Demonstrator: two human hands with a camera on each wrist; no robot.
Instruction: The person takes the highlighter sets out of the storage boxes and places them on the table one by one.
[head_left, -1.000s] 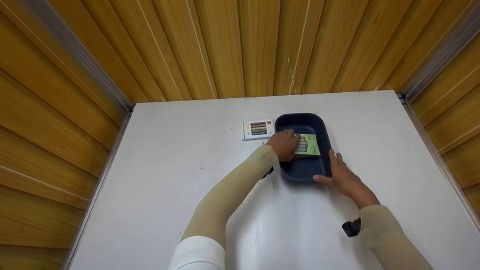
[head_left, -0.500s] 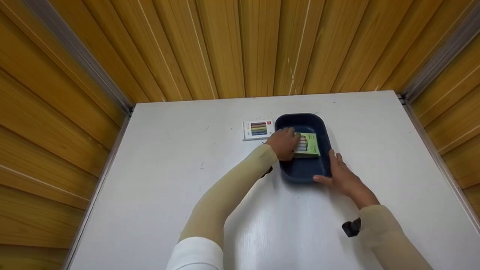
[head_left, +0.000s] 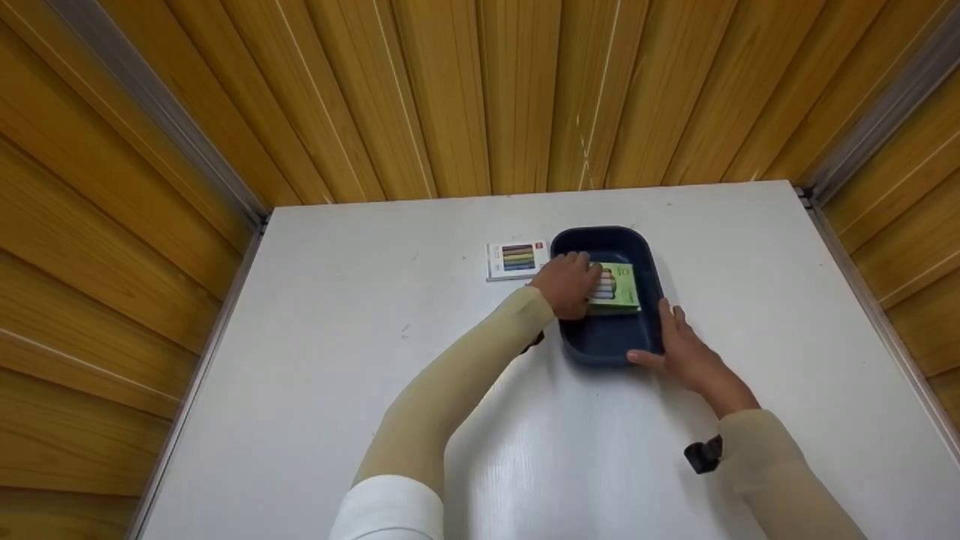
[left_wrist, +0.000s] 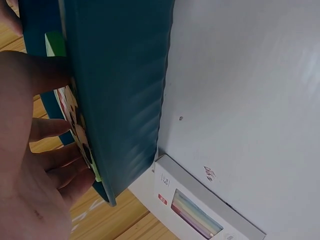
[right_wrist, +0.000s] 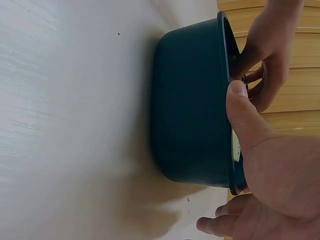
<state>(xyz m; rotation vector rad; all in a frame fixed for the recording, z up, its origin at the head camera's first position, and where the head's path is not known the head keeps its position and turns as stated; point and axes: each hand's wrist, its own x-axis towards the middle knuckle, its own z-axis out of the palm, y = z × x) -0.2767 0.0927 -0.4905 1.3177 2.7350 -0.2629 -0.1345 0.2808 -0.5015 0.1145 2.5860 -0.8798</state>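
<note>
Tray (head_left: 604, 341) points its long axis forward, left fingers (left_wrist: 79, 185) clamped on the green box (head_left: 621, 286), right fingers (head_left: 667, 322) apart.

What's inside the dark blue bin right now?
Only a green box shows in the dark blue bin, gripped by the left hand, which covers the box's left end. Anything beneath the box is hidden; how deep the box sits is unclear.
</note>
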